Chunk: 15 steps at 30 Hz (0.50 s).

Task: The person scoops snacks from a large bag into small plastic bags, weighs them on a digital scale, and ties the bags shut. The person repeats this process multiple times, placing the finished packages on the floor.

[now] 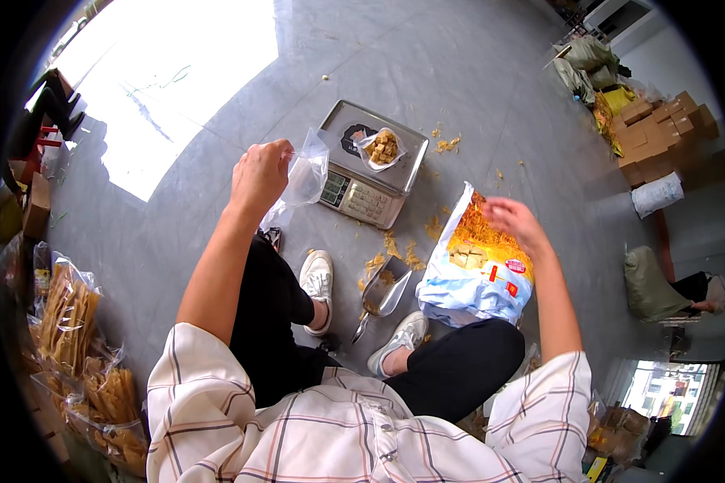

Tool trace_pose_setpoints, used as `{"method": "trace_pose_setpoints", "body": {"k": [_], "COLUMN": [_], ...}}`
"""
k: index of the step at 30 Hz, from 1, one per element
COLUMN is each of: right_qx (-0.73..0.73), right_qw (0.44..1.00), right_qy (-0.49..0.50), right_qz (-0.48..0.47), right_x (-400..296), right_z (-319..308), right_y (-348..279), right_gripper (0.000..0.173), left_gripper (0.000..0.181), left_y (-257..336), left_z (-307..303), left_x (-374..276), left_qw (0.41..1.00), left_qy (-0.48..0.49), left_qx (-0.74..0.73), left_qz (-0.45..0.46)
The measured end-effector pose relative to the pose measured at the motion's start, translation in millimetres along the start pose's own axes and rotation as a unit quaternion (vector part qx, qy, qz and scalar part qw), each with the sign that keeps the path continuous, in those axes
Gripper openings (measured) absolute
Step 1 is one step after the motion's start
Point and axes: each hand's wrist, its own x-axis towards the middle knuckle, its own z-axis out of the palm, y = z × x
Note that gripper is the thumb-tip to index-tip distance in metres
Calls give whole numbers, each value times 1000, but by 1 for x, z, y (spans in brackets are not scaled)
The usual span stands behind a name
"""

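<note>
Pinched in my left hand (262, 172) is a clear plastic bag (307, 175), hanging by the left side of the digital scale (362, 202). On the scale's metal plate sits a small open clear bag of brown cubed pieces (382, 148). My right hand (515, 222), blurred, is over the upper right of a big printed sack (480, 265); its fingers look apart with nothing seen in them. Whether it touches the sack, I cannot tell. Between my shoes lies a metal scoop (388, 288) with some flakes in it.
Yellowish flakes (447, 145) are scattered on the grey floor around the scale. Bags of long brown dried sticks (72, 314) stand at my left. Cardboard boxes (658, 136) and sacks (589, 60) are piled far right. Another person's legs (51, 111) show at the far left.
</note>
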Motion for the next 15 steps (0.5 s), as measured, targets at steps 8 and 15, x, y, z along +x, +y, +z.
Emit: {"method": "trace_pose_setpoints", "body": {"k": [8, 15], "right_qx": [190, 99], "right_qw": [970, 974], "right_qy": [-22, 206], "right_qz": [153, 2], "right_x": [-169, -163], "right_z": [17, 63], "right_y": [198, 292], "right_gripper": [24, 40], "left_gripper": [11, 10], "left_y": [2, 4], "left_z": [11, 26], "left_x": [2, 12], "left_qw": [999, 995], "left_qy": [-20, -79], "left_qx": [-13, 4], "left_qz": [27, 54]}}
